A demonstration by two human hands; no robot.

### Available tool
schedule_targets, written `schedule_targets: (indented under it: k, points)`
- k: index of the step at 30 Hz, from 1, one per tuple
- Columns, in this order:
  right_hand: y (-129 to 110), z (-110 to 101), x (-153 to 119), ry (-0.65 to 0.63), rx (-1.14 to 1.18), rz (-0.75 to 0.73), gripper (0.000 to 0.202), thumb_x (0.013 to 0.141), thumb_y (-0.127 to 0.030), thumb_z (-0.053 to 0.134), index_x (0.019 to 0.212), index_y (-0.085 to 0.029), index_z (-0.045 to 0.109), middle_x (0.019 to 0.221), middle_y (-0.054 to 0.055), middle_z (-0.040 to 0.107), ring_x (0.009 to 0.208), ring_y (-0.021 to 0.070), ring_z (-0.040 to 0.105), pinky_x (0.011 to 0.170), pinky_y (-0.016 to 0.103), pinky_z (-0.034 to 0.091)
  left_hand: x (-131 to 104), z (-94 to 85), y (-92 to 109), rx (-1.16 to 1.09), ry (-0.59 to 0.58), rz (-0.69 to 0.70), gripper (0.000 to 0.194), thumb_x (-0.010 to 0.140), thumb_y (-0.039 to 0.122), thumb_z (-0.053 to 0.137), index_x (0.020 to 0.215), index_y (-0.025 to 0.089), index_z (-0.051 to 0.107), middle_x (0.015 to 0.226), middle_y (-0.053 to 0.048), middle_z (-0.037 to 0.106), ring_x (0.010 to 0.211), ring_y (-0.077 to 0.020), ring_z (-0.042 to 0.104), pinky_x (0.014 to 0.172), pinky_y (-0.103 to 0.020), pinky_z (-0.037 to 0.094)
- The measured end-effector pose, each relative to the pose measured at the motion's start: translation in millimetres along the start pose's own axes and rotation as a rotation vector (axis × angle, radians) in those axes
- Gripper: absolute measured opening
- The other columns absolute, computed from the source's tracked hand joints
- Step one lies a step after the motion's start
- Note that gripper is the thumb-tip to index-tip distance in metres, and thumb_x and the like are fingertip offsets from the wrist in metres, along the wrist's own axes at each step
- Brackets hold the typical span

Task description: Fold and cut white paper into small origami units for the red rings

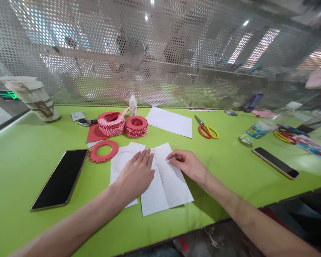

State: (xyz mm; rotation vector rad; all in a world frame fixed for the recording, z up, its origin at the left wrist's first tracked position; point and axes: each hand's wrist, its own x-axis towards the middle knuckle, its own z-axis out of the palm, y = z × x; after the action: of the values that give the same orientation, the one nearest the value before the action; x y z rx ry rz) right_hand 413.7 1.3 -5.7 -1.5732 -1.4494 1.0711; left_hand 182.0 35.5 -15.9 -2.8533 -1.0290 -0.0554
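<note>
My left hand (139,172) lies flat, fingers stretched out, over the left part of a creased white sheet (173,189) on the green table. Under its wrist side is another white paper (117,174) with a round outline drawn on it. My right hand (186,162) is at the sheet's upper right, its fingers curled and thumb near the index finger; whether paper is between them is too small to tell. A flat red toothed paper ring (103,151) lies just left of the papers. Behind it stand two rings of folded red and pink paper (111,125), (136,127).
A large black phone (61,178) lies at the left, a paper cup (37,100) behind it. A glue bottle (133,105), a white sheet (171,121) and scissors (206,129) are at the back. Right: another phone (275,163) and a plastic bottle (262,128). Perforated metal panel (149,71) behind.
</note>
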Motion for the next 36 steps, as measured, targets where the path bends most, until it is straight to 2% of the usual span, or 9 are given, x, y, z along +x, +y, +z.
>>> schedule_targets:
  k: [7,10,14,17,20,23,25,31,36]
  points:
    - [3,-2,-1,0.002,0.022,0.078,0.018,0.086,-0.035,0.067,0.087,-0.02,0.075,0.072,0.002,0.069,0.064,0.0181,0.06,0.057,0.029,0.046,-11,-19.7,0,-0.117,0.118,0.124,0.034,0.108,0.021,0.046,0.129,0.012,0.071,0.141,-0.017,0.073,0.129,-0.0311,0.07,0.115,-0.049,0.051]
    - [-5,-6,-9,0.012,0.124,0.054,0.025,0.091,-0.028,0.057,0.112,-0.022,0.069,0.081,0.003,0.073,0.071,0.0204,0.068,0.06,0.031,0.054,-12,-21.9,-1,-0.281,0.096,0.146,0.033,0.107,0.019,0.045,0.123,0.016,0.074,0.139,-0.012,0.074,0.124,-0.029,0.072,0.107,-0.044,0.057]
    - [-21,3,-30,-0.012,0.052,-0.196,0.037,0.1,-0.025,0.057,0.137,-0.028,0.049,0.122,0.009,0.076,0.11,0.026,0.074,0.091,0.045,0.063,-9,-21.9,-10,-0.689,0.082,0.021,0.034,0.109,0.022,0.042,0.112,0.024,0.075,0.116,-0.002,0.082,0.1,-0.0205,0.078,0.09,-0.033,0.062]
    - [-24,17,-42,-0.207,-0.374,-0.424,0.033,0.101,-0.026,0.066,0.134,-0.026,0.061,0.149,0.013,0.065,0.141,0.0313,0.058,0.121,0.056,0.044,-7,-28.6,-20,-0.897,0.256,-0.279,0.027,0.107,0.023,0.042,0.11,0.024,0.069,0.106,0.0,0.081,0.092,-0.0201,0.077,0.078,-0.032,0.062]
    - [-17,24,-44,-0.282,-0.621,-0.563,0.034,0.101,-0.03,0.069,0.134,-0.021,0.064,0.156,0.016,0.06,0.147,0.0354,0.051,0.127,0.061,0.032,-11,-36.2,-22,-0.746,0.41,-0.258,0.021,0.106,0.021,0.045,0.112,0.022,0.065,0.12,-0.006,0.077,0.111,-0.0247,0.072,0.094,-0.041,0.059]
    - [-10,19,-35,-0.247,-0.63,-0.557,0.035,0.099,-0.033,0.073,0.131,-0.02,0.065,0.145,0.016,0.067,0.137,0.0342,0.058,0.12,0.057,0.041,-16,-34.1,-12,-0.524,0.215,0.058,0.024,0.107,0.024,0.047,0.122,0.021,0.065,0.129,-0.01,0.074,0.116,-0.026,0.07,0.1,-0.043,0.057]
    - [-9,12,-27,-0.22,-0.616,-0.531,0.036,0.092,-0.032,0.081,0.123,-0.02,0.067,0.137,0.014,0.069,0.129,0.0336,0.06,0.114,0.054,0.045,-19,-25.6,-1,-0.403,0.122,0.123,0.036,0.105,0.038,0.056,0.133,0.017,0.061,0.141,-0.015,0.069,0.125,-0.0313,0.067,0.105,-0.047,0.055]
    - [-11,5,-8,-0.205,-0.657,-0.417,0.061,0.07,-0.037,0.097,0.119,-0.023,0.062,0.129,0.01,0.065,0.12,0.034,0.056,0.104,0.053,0.044,-24,2.9,9,-0.213,0.119,0.15,0.071,0.103,0.059,0.053,0.149,0.005,0.051,0.161,-0.025,0.053,0.154,-0.0405,0.045,0.126,-0.056,0.035]
    - [-11,5,7,-0.216,-0.612,-0.353,0.055,0.073,-0.033,0.094,0.113,-0.024,0.058,0.119,0.006,0.065,0.112,0.0301,0.057,0.1,0.048,0.042,-26,3.2,6,-0.2,0.127,0.15,0.07,0.104,0.061,0.047,0.148,0.007,0.054,0.162,-0.023,0.053,0.157,-0.0385,0.041,0.128,-0.054,0.033]
